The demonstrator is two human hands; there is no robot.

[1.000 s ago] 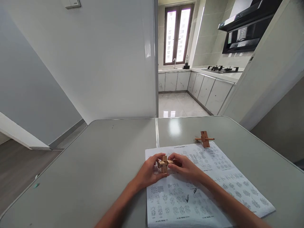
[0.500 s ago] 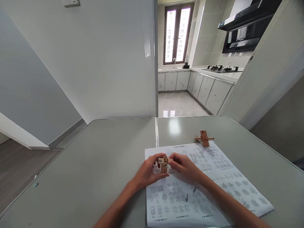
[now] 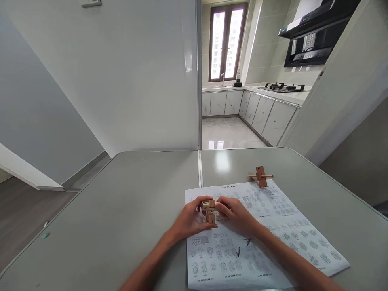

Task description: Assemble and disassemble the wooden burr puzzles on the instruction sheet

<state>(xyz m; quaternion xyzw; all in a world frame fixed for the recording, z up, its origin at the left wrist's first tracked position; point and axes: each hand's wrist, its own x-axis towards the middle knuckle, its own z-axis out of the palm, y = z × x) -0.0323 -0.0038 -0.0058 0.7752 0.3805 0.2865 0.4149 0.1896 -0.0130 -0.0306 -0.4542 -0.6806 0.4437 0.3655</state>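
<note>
A small wooden burr puzzle [image 3: 210, 211] made of interlocking blocks is held between my two hands above a printed sheet. My left hand [image 3: 190, 218] grips it from the left, fingers behind and thumb along its lower front. My right hand [image 3: 233, 211] pinches a block on its right side between thumb and forefinger. Dark marks show on the faces of some blocks. The sheet [image 3: 218, 279] lies flat below, printed with rows of puzzle diagrams and two handwritten ticks. Parts of the puzzle are hidden behind my fingers.
Another assembly of crossed wooden pieces [image 3: 261, 177] stands at the far top edge of the sheet. The grey-green table [image 3: 115, 226] has a pale seam down its middle. A small green bit [image 3: 45, 235] lies near the left edge. Beyond is a kitchen.
The wooden puzzle has tilted slightly in my hands, its marked face turning upward and its lower block shifting a little right. Both hands keep their grip.
</note>
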